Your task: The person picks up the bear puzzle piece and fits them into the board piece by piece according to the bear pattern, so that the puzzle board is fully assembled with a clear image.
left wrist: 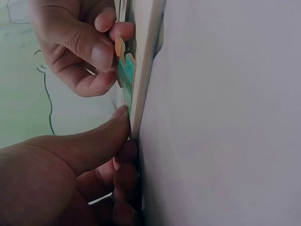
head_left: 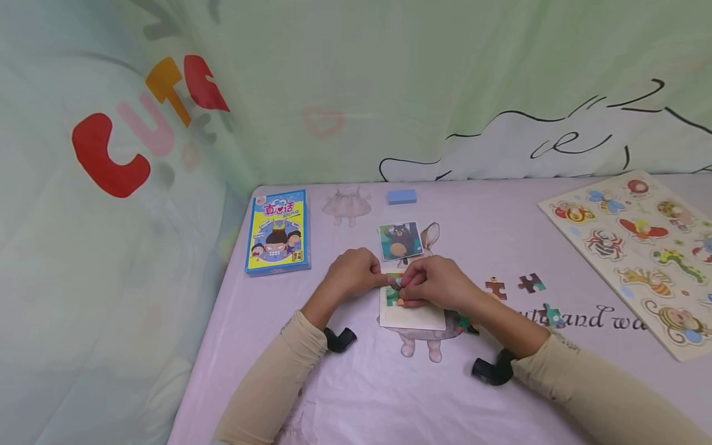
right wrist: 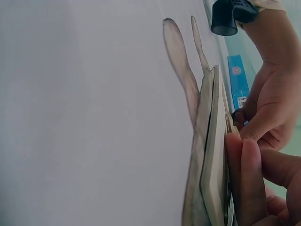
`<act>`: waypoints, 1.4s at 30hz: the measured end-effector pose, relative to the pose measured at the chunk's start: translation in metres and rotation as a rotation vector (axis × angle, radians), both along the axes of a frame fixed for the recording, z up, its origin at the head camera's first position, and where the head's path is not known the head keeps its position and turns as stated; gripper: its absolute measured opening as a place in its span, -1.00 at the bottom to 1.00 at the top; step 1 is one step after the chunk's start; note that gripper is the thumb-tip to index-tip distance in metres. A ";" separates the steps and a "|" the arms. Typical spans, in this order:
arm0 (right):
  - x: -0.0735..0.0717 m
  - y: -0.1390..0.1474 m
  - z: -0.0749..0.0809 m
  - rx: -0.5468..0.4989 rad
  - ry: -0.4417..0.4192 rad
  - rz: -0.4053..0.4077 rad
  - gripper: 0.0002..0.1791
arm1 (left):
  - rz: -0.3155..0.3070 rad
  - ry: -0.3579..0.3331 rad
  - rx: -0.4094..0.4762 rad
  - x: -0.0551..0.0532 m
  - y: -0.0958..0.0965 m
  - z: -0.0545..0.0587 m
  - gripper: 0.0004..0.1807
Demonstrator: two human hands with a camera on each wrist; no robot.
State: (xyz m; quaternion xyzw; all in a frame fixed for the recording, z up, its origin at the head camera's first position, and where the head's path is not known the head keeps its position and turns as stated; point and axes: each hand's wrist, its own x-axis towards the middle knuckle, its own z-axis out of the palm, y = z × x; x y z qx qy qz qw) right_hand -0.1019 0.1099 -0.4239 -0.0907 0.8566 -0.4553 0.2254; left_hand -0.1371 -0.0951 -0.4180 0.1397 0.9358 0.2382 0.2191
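Observation:
A small wooden puzzle board [head_left: 414, 319] lies flat in front of me, with joined green jigsaw pieces [head_left: 392, 298] at its upper left. My left hand [head_left: 356, 273] grips the board's left edge, the thumb [left wrist: 120, 117] on top and the other fingers curled beside the edge. Over the board, my right hand [head_left: 436, 285] pinches a jigsaw piece [left wrist: 120, 46] with some orange on it, close against the green ones. Fingers hide much of that piece. Just beyond the board lies a bear picture card [head_left: 400, 241].
Right of the board lie several loose jigsaw pieces [head_left: 495, 288], one partly under the right forearm. A large wooden insect board [head_left: 628, 272] is at far right. A blue-and-yellow box [head_left: 278, 233] stands out at left, and a small blue block [head_left: 402, 197] sits near the back edge.

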 end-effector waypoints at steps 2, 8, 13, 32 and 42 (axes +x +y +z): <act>0.000 -0.001 0.000 0.003 0.003 -0.014 -0.83 | -0.002 0.003 0.001 0.000 0.000 0.000 -0.54; 0.000 -0.004 0.001 0.060 0.028 -0.043 -0.81 | -0.002 0.003 0.006 0.000 0.000 0.000 -0.55; 0.000 -0.006 0.001 0.083 0.023 -0.059 -0.80 | 0.001 -0.002 0.009 0.000 0.000 0.000 -0.55; -0.006 0.002 0.005 0.055 -0.012 -0.014 -0.82 | -0.014 -0.003 -0.002 -0.001 0.001 0.000 -0.55; -0.013 0.003 0.003 0.091 -0.053 0.069 -0.71 | -0.063 -0.088 0.067 -0.006 -0.008 -0.001 -0.56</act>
